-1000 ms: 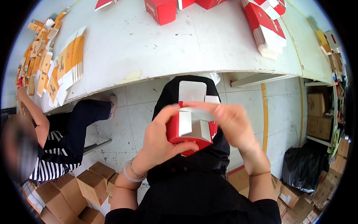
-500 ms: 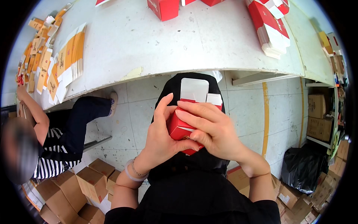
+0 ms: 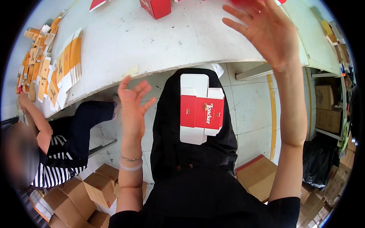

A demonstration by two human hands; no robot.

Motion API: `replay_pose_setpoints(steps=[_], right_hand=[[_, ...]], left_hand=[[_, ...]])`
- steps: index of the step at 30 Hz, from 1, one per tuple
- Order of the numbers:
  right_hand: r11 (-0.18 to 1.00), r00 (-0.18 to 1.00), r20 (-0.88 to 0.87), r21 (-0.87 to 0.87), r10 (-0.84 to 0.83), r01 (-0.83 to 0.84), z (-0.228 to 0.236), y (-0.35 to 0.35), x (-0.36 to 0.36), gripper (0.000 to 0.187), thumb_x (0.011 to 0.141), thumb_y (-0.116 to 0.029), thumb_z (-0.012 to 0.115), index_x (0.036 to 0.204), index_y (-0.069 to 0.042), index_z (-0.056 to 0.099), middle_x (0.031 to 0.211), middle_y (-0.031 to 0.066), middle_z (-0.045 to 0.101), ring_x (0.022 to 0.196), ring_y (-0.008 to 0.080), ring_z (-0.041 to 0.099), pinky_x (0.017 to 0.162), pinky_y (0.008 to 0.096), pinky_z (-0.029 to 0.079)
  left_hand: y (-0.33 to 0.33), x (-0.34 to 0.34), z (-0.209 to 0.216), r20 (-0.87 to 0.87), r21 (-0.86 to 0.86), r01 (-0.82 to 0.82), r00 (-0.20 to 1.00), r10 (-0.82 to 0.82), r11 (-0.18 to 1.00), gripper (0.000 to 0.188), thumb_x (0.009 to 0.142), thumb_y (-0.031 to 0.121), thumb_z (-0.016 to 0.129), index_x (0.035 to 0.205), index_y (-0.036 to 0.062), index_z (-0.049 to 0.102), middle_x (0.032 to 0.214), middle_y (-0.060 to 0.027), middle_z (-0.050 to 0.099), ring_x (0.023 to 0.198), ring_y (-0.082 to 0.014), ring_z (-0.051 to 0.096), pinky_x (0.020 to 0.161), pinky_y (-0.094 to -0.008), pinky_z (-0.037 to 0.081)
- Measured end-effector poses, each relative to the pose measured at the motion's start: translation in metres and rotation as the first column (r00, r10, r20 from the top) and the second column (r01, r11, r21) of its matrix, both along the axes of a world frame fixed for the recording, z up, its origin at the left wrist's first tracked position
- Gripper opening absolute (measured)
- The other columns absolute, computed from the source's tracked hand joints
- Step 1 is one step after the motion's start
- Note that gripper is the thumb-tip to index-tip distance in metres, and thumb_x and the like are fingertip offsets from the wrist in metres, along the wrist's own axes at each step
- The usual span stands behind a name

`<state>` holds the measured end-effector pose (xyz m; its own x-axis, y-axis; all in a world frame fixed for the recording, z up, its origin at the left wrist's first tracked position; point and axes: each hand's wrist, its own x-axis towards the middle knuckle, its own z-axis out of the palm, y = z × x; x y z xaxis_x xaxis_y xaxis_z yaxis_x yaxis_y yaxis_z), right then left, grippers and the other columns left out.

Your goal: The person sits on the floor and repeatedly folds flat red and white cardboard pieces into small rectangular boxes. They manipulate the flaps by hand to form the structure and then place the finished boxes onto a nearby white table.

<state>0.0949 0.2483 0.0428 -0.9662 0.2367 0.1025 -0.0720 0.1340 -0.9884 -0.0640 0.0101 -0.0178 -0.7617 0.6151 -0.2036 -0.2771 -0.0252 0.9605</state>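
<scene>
A flat, unfolded red and white carton [image 3: 208,102] lies on my black-clothed lap, its white flaps spread out at both ends. My left hand [image 3: 135,98] is raised to the left of it, in front of the table edge, with fingers apart and nothing in them. Stretched far out over the right side of the table, my right hand [image 3: 268,36] is open, fingers spread. A blurred red shape [image 3: 243,3] shows at its fingertips by the upper rim; I cannot make out whether they touch. A formed red box [image 3: 157,8] stands on the table at the top.
The white table [image 3: 182,41] spans the top. Yellow and white flat cartons [image 3: 70,57] lie at its left, where a person in a striped shirt [image 3: 57,163] sits. Brown cardboard boxes [image 3: 99,186] stand at lower left, another box [image 3: 258,176] at lower right, near a black bag [image 3: 321,163].
Both hands have parted and left my lap, the right going far forward, the left out to the left. The red box they held is out of them, uncovering the flat carton.
</scene>
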Motion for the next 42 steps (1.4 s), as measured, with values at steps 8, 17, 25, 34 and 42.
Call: replay_pose_setpoints(steps=[8, 17, 25, 34, 42], right_hand=[[0.533, 0.915, 0.224, 0.846, -0.336, -0.011, -0.072, -0.079, 0.016, 0.031, 0.077, -0.025, 0.073, 0.088, 0.0, 0.059, 0.078, 0.0137, 0.06, 0.077, 0.0296, 0.058, 0.072, 0.0408, 0.043], [0.611, 0.952, -0.004, 0.766, -0.306, 0.2, -0.022, -0.113, 0.022, 0.021, 0.07, -0.021, 0.075, 0.065, -0.007, 0.06, 0.078, 0.0057, 0.052, 0.079, 0.026, 0.047, 0.076, 0.0433, 0.033], [0.627, 0.844, -0.433, 0.572, -0.317, 0.529, 0.002, -0.092, 0.029, 0.042, 0.069, -0.028, 0.076, 0.102, -0.003, 0.066, 0.116, 0.0136, 0.06, 0.101, 0.0325, 0.059, 0.086, 0.0473, 0.04], [0.841, 0.886, -0.386, 0.361, -0.257, 0.402, -0.023, -0.108, 0.044, 0.025, 0.075, -0.006, 0.068, 0.099, -0.001, 0.064, 0.081, 0.011, 0.063, 0.068, 0.0245, 0.059, 0.061, 0.0322, 0.04], [0.801, 0.956, 0.173, -0.523, -0.236, 0.292, -0.002, -0.076, 0.031, 0.048, 0.105, -0.032, 0.033, 0.126, 0.006, 0.055, 0.119, 0.0155, 0.064, 0.11, 0.0246, 0.06, 0.1, 0.0356, 0.043]], left_hand=[[-0.007, 0.072, -0.05, -0.069, -0.3, 0.391, 0.901, -0.429, 0.87, 0.066, 0.088, 0.011, 0.065, 0.144, -0.0002, 0.03, 0.144, -0.0171, 0.038, 0.134, -0.0267, 0.037, 0.107, -0.0397, 0.036], [-0.007, 0.11, 0.004, -0.619, -0.432, 0.169, 0.658, -0.427, 0.886, 0.098, 0.072, 0.02, 0.08, 0.144, -0.0082, 0.02, 0.144, -0.0299, 0.031, 0.133, -0.0447, 0.034, 0.109, -0.0462, 0.032], [-0.001, 0.085, 0.026, -0.28, 0.152, 0.223, 0.944, -0.175, 0.963, 0.098, 0.076, 0.015, 0.082, 0.148, 0.0034, 0.016, 0.134, -0.0176, 0.046, 0.117, -0.0251, 0.056, 0.094, -0.036, 0.051], [-0.012, 0.074, 0.004, -0.09, 0.199, 0.425, 0.905, -0.415, 0.883, 0.063, 0.069, 0.033, 0.088, 0.109, 0.0093, 0.045, 0.107, -0.0038, 0.055, 0.091, -0.0132, 0.056, 0.077, -0.0266, 0.047], [-0.004, 0.048, 0.017, -0.677, -0.098, 0.445, 0.626, -0.388, 0.89, 0.065, 0.063, 0.037, 0.09, 0.107, 0.0082, 0.052, 0.101, -0.0124, 0.061, 0.089, -0.0251, 0.064, 0.073, -0.0317, 0.052]])
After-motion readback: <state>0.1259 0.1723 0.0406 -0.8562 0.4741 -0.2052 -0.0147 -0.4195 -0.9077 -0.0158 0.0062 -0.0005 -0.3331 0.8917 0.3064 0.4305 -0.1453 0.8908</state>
